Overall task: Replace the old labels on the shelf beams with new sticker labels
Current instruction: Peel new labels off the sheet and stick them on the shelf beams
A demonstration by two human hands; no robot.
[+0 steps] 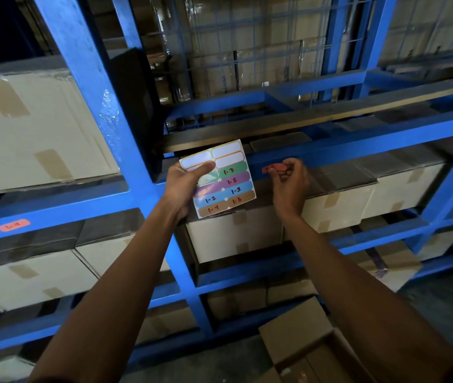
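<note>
The right hand (288, 183) has its fingers (284, 165) pinched on one end of a red label (273, 168), whose other end lies on the blue shelf beam (358, 153). Just beside it, the left hand (183, 186) grips a sticker sheet (228, 183), thumb across the front, coloured stickers marked 1-2, 1-3, 1-4. Further left, another orange-red label (13, 225) sits flat on a lower beam (67, 217). Cardboard boxes (233, 236) fill the shelves.

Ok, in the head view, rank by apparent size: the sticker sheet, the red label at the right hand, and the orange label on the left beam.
1. Multicoloured sticker sheet, clearly largest.
2. Orange label and red label look alike; fingers hide part of the red one, so no ranking.
</note>
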